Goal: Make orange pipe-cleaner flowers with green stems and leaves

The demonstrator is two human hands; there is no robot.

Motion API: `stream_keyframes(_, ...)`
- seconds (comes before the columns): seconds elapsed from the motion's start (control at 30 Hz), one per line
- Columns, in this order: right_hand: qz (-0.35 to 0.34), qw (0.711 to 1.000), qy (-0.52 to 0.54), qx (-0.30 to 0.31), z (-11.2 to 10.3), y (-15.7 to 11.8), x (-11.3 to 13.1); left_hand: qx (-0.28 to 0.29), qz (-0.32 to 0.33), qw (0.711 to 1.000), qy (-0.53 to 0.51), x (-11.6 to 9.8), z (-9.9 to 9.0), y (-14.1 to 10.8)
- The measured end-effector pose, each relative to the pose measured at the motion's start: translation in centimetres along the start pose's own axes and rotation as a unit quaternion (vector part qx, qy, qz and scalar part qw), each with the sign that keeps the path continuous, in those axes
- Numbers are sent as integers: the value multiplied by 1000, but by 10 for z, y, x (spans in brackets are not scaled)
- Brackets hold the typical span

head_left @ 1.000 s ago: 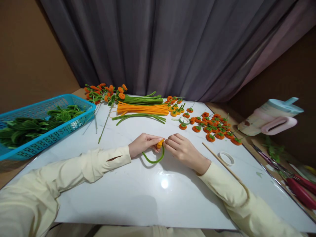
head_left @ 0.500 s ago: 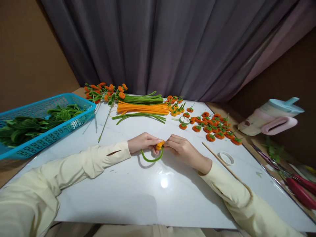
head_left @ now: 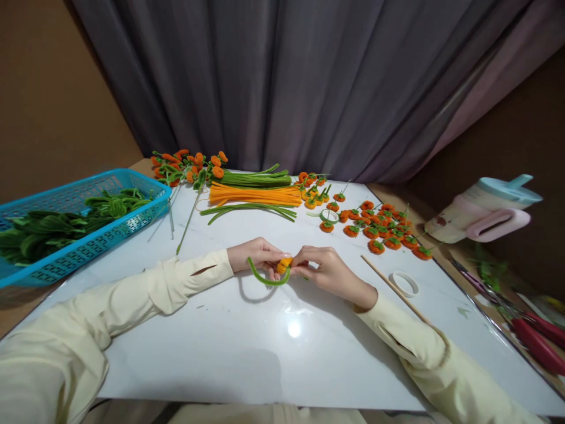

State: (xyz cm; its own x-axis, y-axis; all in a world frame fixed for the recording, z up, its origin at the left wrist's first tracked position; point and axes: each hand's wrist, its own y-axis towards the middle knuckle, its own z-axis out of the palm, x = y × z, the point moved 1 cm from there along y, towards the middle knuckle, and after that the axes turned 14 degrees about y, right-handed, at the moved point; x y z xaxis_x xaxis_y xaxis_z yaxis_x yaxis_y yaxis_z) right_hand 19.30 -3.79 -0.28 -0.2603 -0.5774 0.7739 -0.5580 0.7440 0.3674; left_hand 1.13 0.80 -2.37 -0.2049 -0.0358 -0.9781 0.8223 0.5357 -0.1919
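Observation:
A small yellow-orange pumpkin (head_left: 283, 265) of bent pipe cleaner is held over the white tabletop, between my two hands. My left hand (head_left: 253, 256) is closed, thumb and fingers pinching it from the left. From the pumpkin's underside a green pipe cleaner (head_left: 267, 282) curves out to the left, its free end pointing up. My right hand (head_left: 331, 272) is closed at the pumpkin's right side, with a short green tip showing below its fingers. Its fingertips pinch the green pipe cleaner close against the pumpkin; the exact contact is partly hidden.
Orange pipe cleaners (head_left: 256, 194) and green pipe cleaners (head_left: 253, 178) lie in bundles ahead. Several finished orange pumpkins (head_left: 376, 247) spread at right, near a white tape roll (head_left: 404, 284) and a thin stick (head_left: 392, 287). A blue basket (head_left: 101, 227) holds green leaves; a tumbler (head_left: 483, 209) stands right.
The pumpkin has turned, so its ribbed side now shows. The green pipe cleaner's free end has swung up and left. My right hand has shifted slightly, its fingers spread a little more.

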Motion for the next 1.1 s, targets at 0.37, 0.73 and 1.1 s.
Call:
stream_keyframes(0.37, 137, 989, 22, -50, 6, -1, 2, -75, 51, 995, 43, 16, 7, 7)
stream_keyframes(0.73, 36, 996, -61, -62, 6, -2, -3, -90, 43, 995, -15, 17, 10, 7)
stream_keyframes(1.1, 51, 994, -45, -88, 10, -2, 1, -150, 76, 985, 31, -2, 24, -1)
